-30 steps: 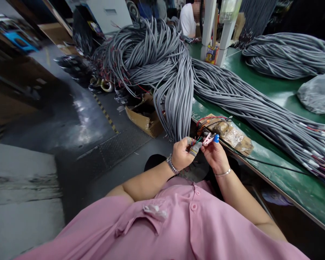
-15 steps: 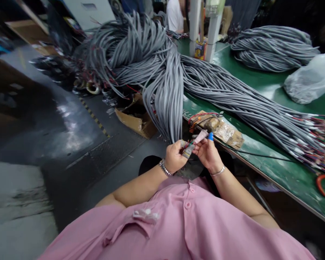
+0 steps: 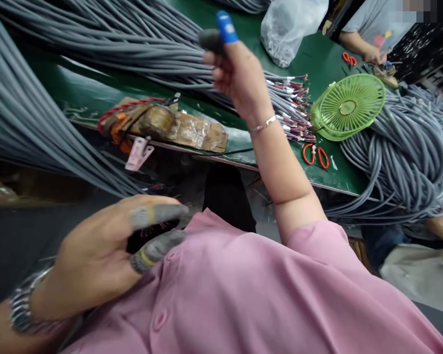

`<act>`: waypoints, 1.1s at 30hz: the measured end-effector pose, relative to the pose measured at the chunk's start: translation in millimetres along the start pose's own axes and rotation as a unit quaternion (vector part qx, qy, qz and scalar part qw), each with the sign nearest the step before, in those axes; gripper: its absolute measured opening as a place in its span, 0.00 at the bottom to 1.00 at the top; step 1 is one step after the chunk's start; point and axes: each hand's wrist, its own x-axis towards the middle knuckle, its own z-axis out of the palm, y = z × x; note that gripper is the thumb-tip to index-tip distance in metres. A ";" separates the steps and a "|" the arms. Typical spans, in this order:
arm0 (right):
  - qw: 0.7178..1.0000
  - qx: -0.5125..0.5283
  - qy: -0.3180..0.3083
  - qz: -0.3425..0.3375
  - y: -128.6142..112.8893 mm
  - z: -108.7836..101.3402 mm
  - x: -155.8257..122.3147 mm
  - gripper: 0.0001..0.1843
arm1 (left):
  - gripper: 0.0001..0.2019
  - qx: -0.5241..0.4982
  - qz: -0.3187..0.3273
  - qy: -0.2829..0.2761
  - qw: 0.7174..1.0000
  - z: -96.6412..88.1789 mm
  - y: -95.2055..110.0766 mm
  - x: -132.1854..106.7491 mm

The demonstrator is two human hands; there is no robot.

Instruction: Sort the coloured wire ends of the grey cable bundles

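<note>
My right hand (image 3: 236, 69) is raised over the green table (image 3: 317, 54), just above a long bundle of grey cables (image 3: 133, 39). Its fingers are curled, and the thumb with a blue cot presses against a grey-capped fingertip; I cannot see whether anything is pinched there. My left hand (image 3: 107, 250) lies low by my pink shirt (image 3: 243, 295), its grey-capped fingers stretched out and holding nothing. A pink clip (image 3: 138, 153) hangs at the table edge beside a taped brown block (image 3: 177, 129) wound with red wire. Stripped coloured cable ends (image 3: 295, 105) lie right of my wrist.
A green fan (image 3: 349, 105) lies flat on the table, with orange scissors (image 3: 315, 155) before it and a plastic bag (image 3: 291, 24) behind. More grey cable (image 3: 402, 157) piles at the right and hangs at the left (image 3: 29, 128). A co-worker (image 3: 372, 29) sits beyond.
The hands have come apart: my right hand rose over the cables and my left dropped to my lap. The pink clip has left my fingers. My view swung right and down.
</note>
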 end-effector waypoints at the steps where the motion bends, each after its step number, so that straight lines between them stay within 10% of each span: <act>1: 0.999 0.025 0.035 -0.008 0.3 -16.8 15.4 0.33 | 0.14 -0.060 0.053 -0.070 0.994 1.2 16.9 5.6; 3: 0.996 0.056 0.074 -0.003 4.4 -49.9 36.9 0.22 | 0.11 -0.168 0.083 -0.168 0.968 6.4 49.5 16.2; 8: 0.993 0.047 0.010 -0.111 21.3 -100.6 47.9 0.33 | 0.11 -0.388 0.031 -0.224 0.894 34.2 108.4 19.8; 12: 0.991 -0.036 0.003 -0.128 24.4 -98.3 42.3 0.30 | 0.17 -0.431 -0.026 -0.272 0.860 58.2 128.8 5.2; 17: 0.971 -0.233 -0.007 -0.050 9.1 -82.6 27.0 0.59 | 0.12 -0.482 -0.109 -0.331 0.804 62.4 138.8 -3.1; 22: 0.998 0.040 -0.002 -0.046 10.2 -85.2 18.8 0.16 | 0.04 -0.520 -0.056 -0.508 0.685 34.8 127.4 0.4; 25: 0.994 0.103 0.005 -0.044 13.7 -85.9 18.1 0.13 | 0.03 -0.513 0.030 -0.558 0.652 22.3 121.7 1.2; 28: 0.995 0.085 0.037 -0.033 14.0 -83.7 17.3 0.13 | 0.05 -0.486 -0.020 -0.567 0.665 21.8 125.3 -4.2; 33: 0.996 0.077 0.026 -0.038 14.2 -82.7 16.4 0.14 | 0.23 -0.366 -0.109 -0.462 0.800 34.9 141.4 -15.0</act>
